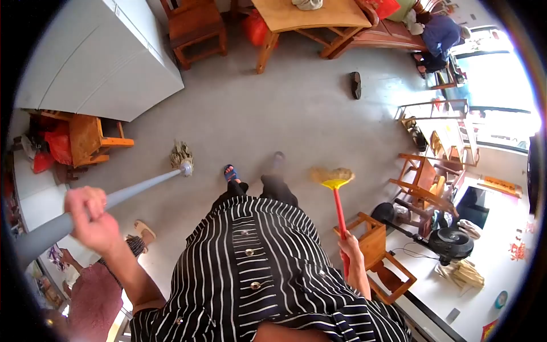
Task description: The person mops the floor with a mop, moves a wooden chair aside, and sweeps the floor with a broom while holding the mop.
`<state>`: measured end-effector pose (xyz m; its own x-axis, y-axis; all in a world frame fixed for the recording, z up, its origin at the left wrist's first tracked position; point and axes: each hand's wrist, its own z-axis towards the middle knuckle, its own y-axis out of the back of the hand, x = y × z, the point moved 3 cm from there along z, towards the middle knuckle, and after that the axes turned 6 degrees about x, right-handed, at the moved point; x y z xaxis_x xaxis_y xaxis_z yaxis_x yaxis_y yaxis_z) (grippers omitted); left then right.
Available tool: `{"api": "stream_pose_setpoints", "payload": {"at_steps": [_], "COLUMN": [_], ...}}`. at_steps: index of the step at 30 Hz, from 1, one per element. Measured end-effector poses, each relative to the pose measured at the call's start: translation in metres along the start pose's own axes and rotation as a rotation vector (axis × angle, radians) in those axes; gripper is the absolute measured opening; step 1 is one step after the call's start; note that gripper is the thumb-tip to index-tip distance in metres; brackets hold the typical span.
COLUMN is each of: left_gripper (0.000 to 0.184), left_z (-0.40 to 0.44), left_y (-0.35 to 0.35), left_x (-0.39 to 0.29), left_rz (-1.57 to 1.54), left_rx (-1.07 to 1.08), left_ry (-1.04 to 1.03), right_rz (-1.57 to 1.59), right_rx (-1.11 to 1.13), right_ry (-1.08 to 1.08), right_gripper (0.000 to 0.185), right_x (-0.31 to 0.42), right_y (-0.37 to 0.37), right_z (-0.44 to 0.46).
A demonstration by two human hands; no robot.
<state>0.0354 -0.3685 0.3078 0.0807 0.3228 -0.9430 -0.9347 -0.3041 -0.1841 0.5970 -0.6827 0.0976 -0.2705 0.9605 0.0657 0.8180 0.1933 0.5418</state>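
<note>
My left hand (94,219) is wrapped round the grey pole of a mop (142,187), raised at the left. The mop's stringy head (182,154) is over the grey floor, left of my feet. On the right, my right hand (350,249) grips the red handle of a broom (338,208). Its yellow collar and tan bristles point forward, away from me. My feet, one in a blue sandal (231,174), show between the two tools; the other foot is blurred.
A white cabinet (108,57) and wooden stool (91,139) stand left, a table (313,16) ahead. One dark shoe (355,85) lies on the floor. Chairs (373,242) and a black fan (450,244) are right. One person (97,296) is lower left, another (441,37) upper right.
</note>
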Motion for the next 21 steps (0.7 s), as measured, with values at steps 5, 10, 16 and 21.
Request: {"api": "stream_pose_setpoints", "payload": {"at_steps": [5,10,16,21], "left_gripper": [0.034,0.027,0.028,0.036], "left_z": [0.003,-0.006,-0.004,-0.028], "left_y": [-0.037,-0.080,-0.144,-0.203], "left_x": [-0.080,-0.104,-0.042,0.072], "left_rz": [-0.065,0.074,0.085,0.024], "left_rx": [0.145,0.088,0.051,0.062], "left_ry": [-0.159,-0.261,-0.144,0.062], "right_rz": [0.058,-0.014,-0.460,-0.513], "right_rx": [-0.132,-0.033,-0.073,-0.094], "right_ry": [0.161,0.434,0.958,1.090], "right_gripper": [0.051,0.054,0.039,0.029], "right_x": [0.008,0.079,0.199,0.281], "right_y": [0.013,0.052,0.023,0.010], "right_z": [-0.026,-0.005,0.133,0.221]}}
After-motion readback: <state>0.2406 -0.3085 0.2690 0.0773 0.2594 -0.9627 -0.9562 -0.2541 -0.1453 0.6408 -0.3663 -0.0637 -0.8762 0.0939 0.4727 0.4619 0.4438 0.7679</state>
